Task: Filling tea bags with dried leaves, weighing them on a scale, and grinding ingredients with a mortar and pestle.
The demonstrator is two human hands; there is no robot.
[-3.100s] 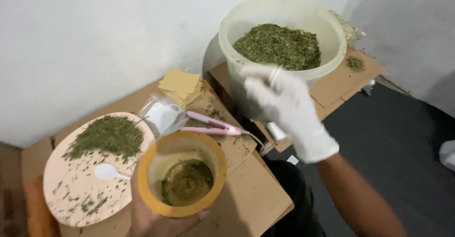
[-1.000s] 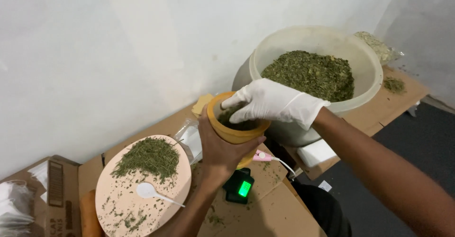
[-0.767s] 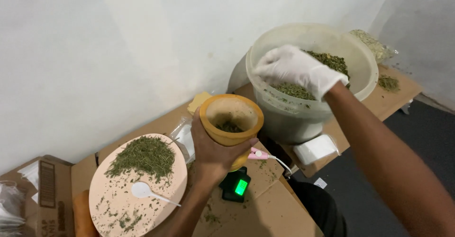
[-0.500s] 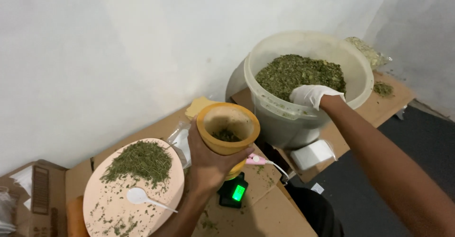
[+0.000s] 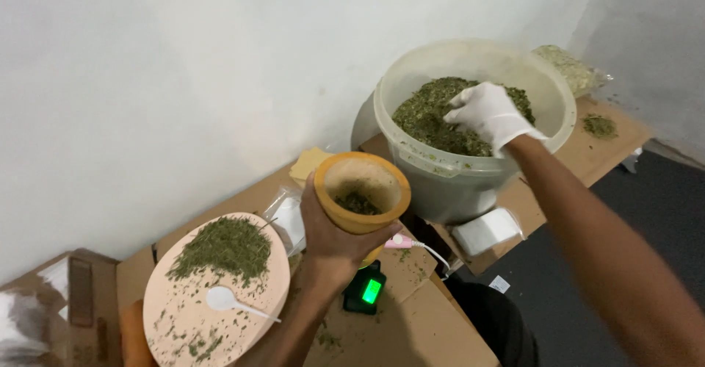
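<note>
1. Head view: bare left hand [image 5: 334, 238] is gripping the round yellow plastic cup [image 5: 361, 191] around its wall, holding it upright beside the bucket; it is probably light and stiff.
2. White-gloved right hand [image 5: 488, 113] is closing on loose dried green leaf [image 5: 433, 117] inside the pale translucent plastic bucket [image 5: 455, 183]; the leaf is likely crumbly, best scooped.

Single head-worn view, looked steeply down and forward from close above the cardboard worktop [image 5: 411, 323], facing the white wall corner [image 5: 587, 14]; both forearms entered from below.

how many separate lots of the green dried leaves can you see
4: in the big bucket under the gloved right hand, in the yellow cup the left hand holds, on the pink tray, and loose on cardboard far right.
</note>
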